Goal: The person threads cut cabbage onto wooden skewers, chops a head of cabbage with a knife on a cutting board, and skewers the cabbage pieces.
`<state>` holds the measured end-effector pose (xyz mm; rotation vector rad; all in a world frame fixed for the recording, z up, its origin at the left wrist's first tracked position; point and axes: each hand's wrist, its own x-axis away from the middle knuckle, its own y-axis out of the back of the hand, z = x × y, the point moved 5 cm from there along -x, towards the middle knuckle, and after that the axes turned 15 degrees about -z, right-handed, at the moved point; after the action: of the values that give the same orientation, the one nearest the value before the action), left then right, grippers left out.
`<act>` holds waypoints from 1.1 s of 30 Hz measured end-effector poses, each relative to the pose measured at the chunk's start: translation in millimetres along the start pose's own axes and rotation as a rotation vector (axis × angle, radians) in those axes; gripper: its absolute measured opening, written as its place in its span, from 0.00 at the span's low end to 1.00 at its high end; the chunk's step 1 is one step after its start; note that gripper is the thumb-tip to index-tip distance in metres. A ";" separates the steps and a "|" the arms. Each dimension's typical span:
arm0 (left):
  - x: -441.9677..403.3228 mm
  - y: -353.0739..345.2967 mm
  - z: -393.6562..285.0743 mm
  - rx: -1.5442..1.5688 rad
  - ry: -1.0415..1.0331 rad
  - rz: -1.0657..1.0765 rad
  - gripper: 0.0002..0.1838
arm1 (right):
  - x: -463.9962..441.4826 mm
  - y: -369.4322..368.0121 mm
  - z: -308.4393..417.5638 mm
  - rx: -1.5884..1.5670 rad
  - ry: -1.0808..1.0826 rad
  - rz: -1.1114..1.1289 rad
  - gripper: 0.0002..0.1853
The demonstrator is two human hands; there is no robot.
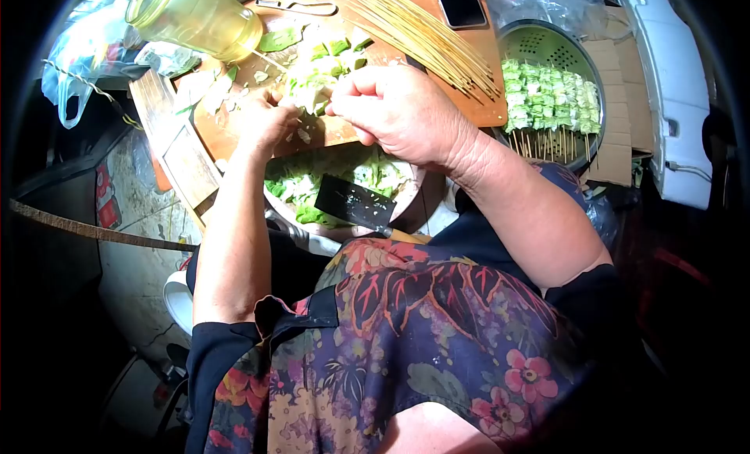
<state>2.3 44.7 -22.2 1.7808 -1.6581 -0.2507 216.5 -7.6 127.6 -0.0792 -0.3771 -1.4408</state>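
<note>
My left hand (pixel 269 122) is closed, its fingers bent together at the near edge of the wooden board (pixel 328 132); what they hold, if anything, is hidden. Just across from it, my right hand (pixel 402 110) pinches a pale cabbage piece (pixel 321 103). Cut cabbage pieces (pixel 324 60) are heaped on the board beyond both hands. A thin stick (pixel 270 61) shows beside the heap, above my left hand. Below the board, a basin (pixel 402 200) holds more cut cabbage, and a dark-bladed cleaver (pixel 355 202) rests across it.
Bamboo skewers (pixel 430 36) lie on the board near a phone (pixel 459 5). A peeler-like tool (pixel 297 7) and a yellowish plastic jar (pixel 195 21) are at the back. At right, a metal colander (pixel 531 36) contains several cabbage skewers (pixel 551 99). A plastic bag (pixel 86 60) hangs left.
</note>
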 end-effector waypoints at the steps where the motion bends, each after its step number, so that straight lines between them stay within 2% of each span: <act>1: 3.3 3.2 -2.1 0.213 0.098 -0.007 0.23 | 0.6 0.5 1.0 -0.002 0.000 -0.011 0.11; 2: 5.3 6.8 -4.7 0.425 0.195 -0.014 0.18 | 1.1 1.0 1.7 -0.004 0.000 -0.022 0.11; 3: 6.8 10.5 -8.3 0.429 0.197 -0.011 0.18 | 3.3 2.4 0.7 0.000 -0.002 -0.023 0.11; 5: 5.2 25.9 -18.3 0.702 0.283 0.032 0.13 | 4.6 1.5 -0.8 0.039 0.023 0.016 0.10; 6: 9.7 35.7 -30.1 0.792 0.250 -0.026 0.12 | 4.8 -0.5 -0.8 0.026 0.033 0.022 0.10; 7: 7.6 45.1 -38.7 0.859 0.178 -0.019 0.12 | 5.6 -2.3 -2.8 0.038 0.013 0.049 0.10; 9: 3.5 54.2 -35.6 1.051 0.251 -0.070 0.11 | 8.4 -4.2 -5.0 0.053 -0.005 0.082 0.10; 11: 4.8 65.4 -35.5 1.100 0.281 -0.078 0.11 | 11.6 -6.7 -4.9 0.075 0.010 0.108 0.10; 14: 10.9 75.7 -37.4 1.204 0.297 -0.027 0.17 | 14.4 -10.4 -4.6 0.051 0.009 0.117 0.09; 17: 12.9 85.0 -38.4 1.136 0.325 -0.133 0.17 | 16.3 -13.3 -6.0 0.036 0.019 0.130 0.08; 21: 13.7 91.4 -32.1 1.196 0.398 -0.139 0.19 | 20.6 -14.5 -4.4 0.038 -0.012 0.149 0.09; 28: 18.4 99.2 -43.2 1.053 0.134 -0.083 0.16 | 19.7 -16.7 -8.3 -0.006 -0.048 0.173 0.08; 32: 19.5 99.4 -41.8 1.005 0.156 -0.141 0.16 | 20.0 -17.5 -9.0 -0.051 -0.065 0.177 0.08; 33: 18.3 99.2 -42.2 0.982 0.104 -0.166 0.17 | 20.3 -17.2 -8.7 -0.021 -0.056 0.167 0.08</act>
<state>-50.8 46.5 73.4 2.5635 -1.6740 0.6985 203.2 -31.8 122.5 -0.1648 -0.3921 -1.2801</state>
